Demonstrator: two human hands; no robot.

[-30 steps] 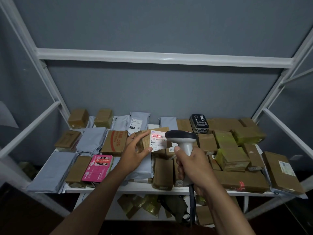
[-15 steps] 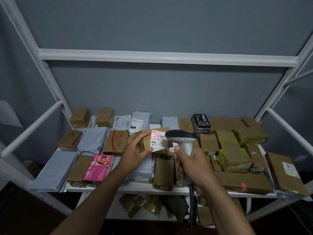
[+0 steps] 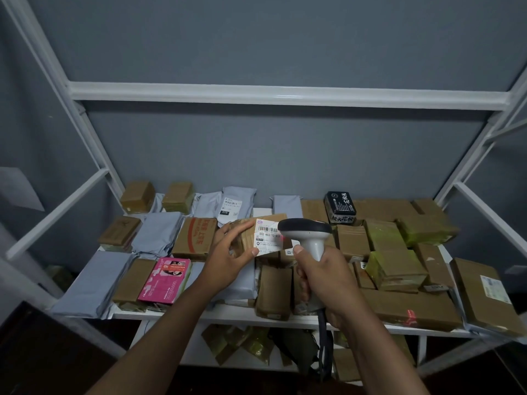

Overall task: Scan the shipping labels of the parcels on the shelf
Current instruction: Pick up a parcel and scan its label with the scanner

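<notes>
Above the crowded shelf point(image 3: 228, 316) the left hand point(image 3: 225, 259) grips a small brown parcel point(image 3: 251, 238), label point(image 3: 268, 236) facing the scanner point(image 3: 306, 233) clenched in the right hand point(image 3: 328, 283), so scanning looks underway; next, probably another parcel.

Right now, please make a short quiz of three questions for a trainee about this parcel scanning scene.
1. True or false: the left hand holds a brown parcel with its shipping label facing the scanner.
2. Which hand grips the scanner? A) left hand B) right hand C) neither
3. Fill in: the pink box lies near the ______ edge of the shelf.

Key: 1 true; 2 B; 3 front.
</notes>
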